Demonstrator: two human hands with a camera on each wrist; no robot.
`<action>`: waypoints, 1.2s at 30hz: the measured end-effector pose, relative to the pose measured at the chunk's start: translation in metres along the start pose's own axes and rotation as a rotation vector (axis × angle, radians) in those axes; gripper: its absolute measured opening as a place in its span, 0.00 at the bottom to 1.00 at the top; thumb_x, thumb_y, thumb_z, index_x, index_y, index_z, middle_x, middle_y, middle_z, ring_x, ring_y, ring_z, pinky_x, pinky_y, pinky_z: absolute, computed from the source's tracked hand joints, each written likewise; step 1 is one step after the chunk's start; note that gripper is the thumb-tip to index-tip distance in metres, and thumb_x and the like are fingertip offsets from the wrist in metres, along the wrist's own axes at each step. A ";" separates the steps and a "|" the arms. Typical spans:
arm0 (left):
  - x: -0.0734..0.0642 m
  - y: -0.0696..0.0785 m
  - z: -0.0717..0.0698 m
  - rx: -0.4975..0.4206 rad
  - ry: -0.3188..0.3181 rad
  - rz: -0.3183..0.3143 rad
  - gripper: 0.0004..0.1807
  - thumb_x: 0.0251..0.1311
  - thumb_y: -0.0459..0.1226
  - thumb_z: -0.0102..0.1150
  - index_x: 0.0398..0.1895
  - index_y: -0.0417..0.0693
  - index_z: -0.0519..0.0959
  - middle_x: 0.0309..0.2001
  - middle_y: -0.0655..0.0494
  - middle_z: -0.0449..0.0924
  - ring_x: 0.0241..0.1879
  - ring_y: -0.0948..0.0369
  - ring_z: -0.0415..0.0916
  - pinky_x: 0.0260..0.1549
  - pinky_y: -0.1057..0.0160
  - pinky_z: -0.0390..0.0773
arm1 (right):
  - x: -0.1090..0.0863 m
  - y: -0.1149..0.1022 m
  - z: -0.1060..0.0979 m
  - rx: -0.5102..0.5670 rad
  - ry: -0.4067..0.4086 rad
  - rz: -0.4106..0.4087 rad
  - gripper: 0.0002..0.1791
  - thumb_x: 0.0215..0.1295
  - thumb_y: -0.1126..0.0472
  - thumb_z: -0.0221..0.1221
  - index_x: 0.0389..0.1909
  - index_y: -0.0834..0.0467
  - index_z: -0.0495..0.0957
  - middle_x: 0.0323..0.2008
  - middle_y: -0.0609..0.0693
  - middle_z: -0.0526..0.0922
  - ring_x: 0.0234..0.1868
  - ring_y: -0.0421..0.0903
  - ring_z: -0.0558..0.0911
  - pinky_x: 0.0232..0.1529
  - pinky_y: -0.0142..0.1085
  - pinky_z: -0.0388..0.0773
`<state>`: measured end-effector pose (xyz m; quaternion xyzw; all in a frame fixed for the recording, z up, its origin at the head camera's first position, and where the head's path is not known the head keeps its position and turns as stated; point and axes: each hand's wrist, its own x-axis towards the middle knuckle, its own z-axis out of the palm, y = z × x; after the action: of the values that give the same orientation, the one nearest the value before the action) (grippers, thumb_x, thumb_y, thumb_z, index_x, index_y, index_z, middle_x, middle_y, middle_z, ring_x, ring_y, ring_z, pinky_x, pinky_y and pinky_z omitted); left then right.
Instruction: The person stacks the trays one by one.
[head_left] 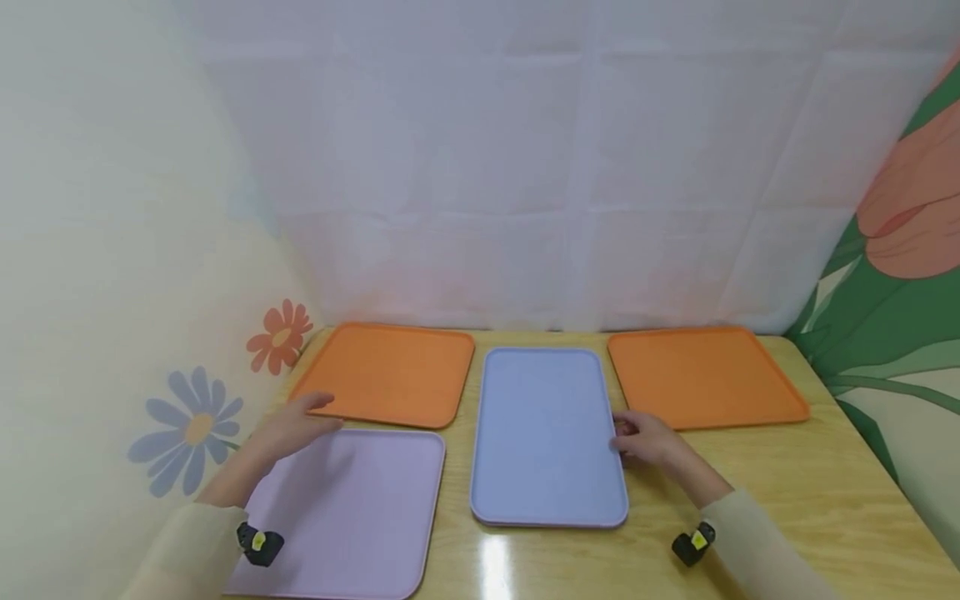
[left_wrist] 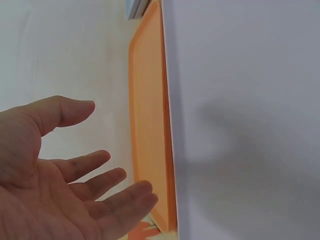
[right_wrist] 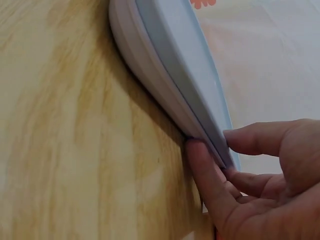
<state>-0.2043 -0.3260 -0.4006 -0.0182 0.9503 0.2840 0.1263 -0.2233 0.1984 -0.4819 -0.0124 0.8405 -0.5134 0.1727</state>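
A light blue tray (head_left: 547,433) lies lengthwise in the middle of the table, on top of a pale pinkish-lilac tray (right_wrist: 140,65) whose side shows in the right wrist view. My right hand (head_left: 651,437) is at the right edge of this stack. Its thumb (right_wrist: 255,139) touches the blue rim, and a finger (right_wrist: 205,165) bears on the side lower down, so the edge is pinched. Over the far left part of a lilac tray (head_left: 367,508) hovers my left hand (head_left: 296,427), fingers spread and holding nothing, its shadow falling on the tray.
Two orange trays lie at the back, one on the left (head_left: 390,375) and one on the right (head_left: 705,379). The wooden table (head_left: 780,492) meets a white cloth backdrop (head_left: 450,167). Flower-patterned walls (head_left: 150,250) stand close on both sides.
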 end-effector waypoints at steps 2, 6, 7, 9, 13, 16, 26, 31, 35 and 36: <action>-0.003 -0.006 -0.003 0.029 0.017 -0.012 0.38 0.70 0.46 0.56 0.71 0.27 0.60 0.68 0.24 0.61 0.62 0.30 0.64 0.56 0.31 0.72 | -0.001 0.002 0.000 0.035 -0.012 0.009 0.33 0.64 0.71 0.61 0.68 0.76 0.63 0.44 0.61 0.77 0.44 0.49 0.80 0.45 0.43 0.85; -0.004 -0.019 -0.007 0.051 0.038 -0.038 0.41 0.69 0.45 0.56 0.72 0.24 0.56 0.69 0.21 0.56 0.64 0.27 0.59 0.58 0.28 0.69 | -0.002 0.004 0.001 0.115 -0.022 0.043 0.34 0.65 0.72 0.60 0.70 0.76 0.61 0.47 0.62 0.76 0.45 0.49 0.80 0.46 0.43 0.86; -0.003 -0.023 -0.007 0.048 0.040 -0.046 0.41 0.69 0.45 0.56 0.72 0.23 0.55 0.69 0.20 0.55 0.65 0.27 0.58 0.58 0.28 0.67 | -0.002 0.004 0.001 0.122 -0.026 0.041 0.34 0.65 0.72 0.59 0.70 0.76 0.60 0.47 0.62 0.76 0.45 0.49 0.80 0.45 0.43 0.86; -0.003 -0.030 -0.008 0.033 0.035 -0.067 0.43 0.69 0.45 0.56 0.73 0.22 0.52 0.70 0.19 0.52 0.67 0.26 0.54 0.60 0.27 0.65 | -0.002 0.005 0.001 0.138 -0.023 0.038 0.34 0.65 0.72 0.59 0.70 0.76 0.60 0.47 0.62 0.76 0.44 0.48 0.80 0.45 0.43 0.86; -0.001 -0.045 -0.010 -0.005 0.018 -0.105 0.45 0.69 0.47 0.56 0.74 0.23 0.50 0.70 0.19 0.51 0.67 0.26 0.53 0.61 0.27 0.63 | -0.003 0.005 0.001 0.141 -0.030 0.023 0.33 0.65 0.72 0.59 0.70 0.77 0.60 0.46 0.62 0.75 0.42 0.48 0.80 0.44 0.43 0.86; -0.001 -0.055 -0.012 0.002 0.021 -0.116 0.46 0.68 0.46 0.57 0.73 0.21 0.50 0.69 0.18 0.52 0.66 0.25 0.54 0.61 0.27 0.63 | -0.003 0.005 0.001 0.132 -0.023 0.035 0.33 0.66 0.72 0.60 0.70 0.76 0.61 0.46 0.61 0.76 0.42 0.47 0.80 0.43 0.43 0.86; -0.004 -0.076 -0.006 0.116 0.057 -0.090 0.44 0.66 0.41 0.59 0.69 0.14 0.51 0.65 0.14 0.54 0.63 0.23 0.55 0.61 0.28 0.63 | -0.003 0.007 0.002 0.131 -0.034 0.024 0.33 0.68 0.70 0.59 0.71 0.76 0.60 0.47 0.61 0.76 0.42 0.46 0.80 0.42 0.42 0.85; -0.006 -0.080 -0.005 0.142 0.054 -0.110 0.44 0.65 0.40 0.60 0.68 0.13 0.50 0.63 0.12 0.55 0.63 0.22 0.56 0.61 0.27 0.63 | -0.003 0.007 0.002 0.116 -0.037 0.021 0.34 0.69 0.69 0.59 0.71 0.75 0.59 0.47 0.61 0.77 0.43 0.46 0.80 0.42 0.43 0.85; -0.006 -0.087 -0.004 0.172 0.047 -0.127 0.45 0.64 0.41 0.60 0.67 0.13 0.51 0.62 0.12 0.58 0.61 0.21 0.58 0.60 0.27 0.64 | -0.003 0.007 0.004 0.106 -0.034 0.017 0.33 0.69 0.69 0.59 0.71 0.75 0.60 0.47 0.61 0.76 0.43 0.47 0.79 0.42 0.43 0.85; -0.006 -0.088 -0.004 0.180 0.042 -0.131 0.45 0.63 0.41 0.60 0.67 0.13 0.52 0.61 0.12 0.59 0.61 0.21 0.58 0.60 0.27 0.64 | -0.004 0.008 0.004 0.106 -0.034 0.016 0.33 0.69 0.69 0.59 0.71 0.75 0.60 0.47 0.61 0.76 0.43 0.47 0.79 0.42 0.43 0.85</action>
<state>-0.1902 -0.4022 -0.4436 -0.0748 0.9711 0.1883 0.1259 -0.2174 0.1991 -0.4892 -0.0054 0.8093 -0.5553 0.1915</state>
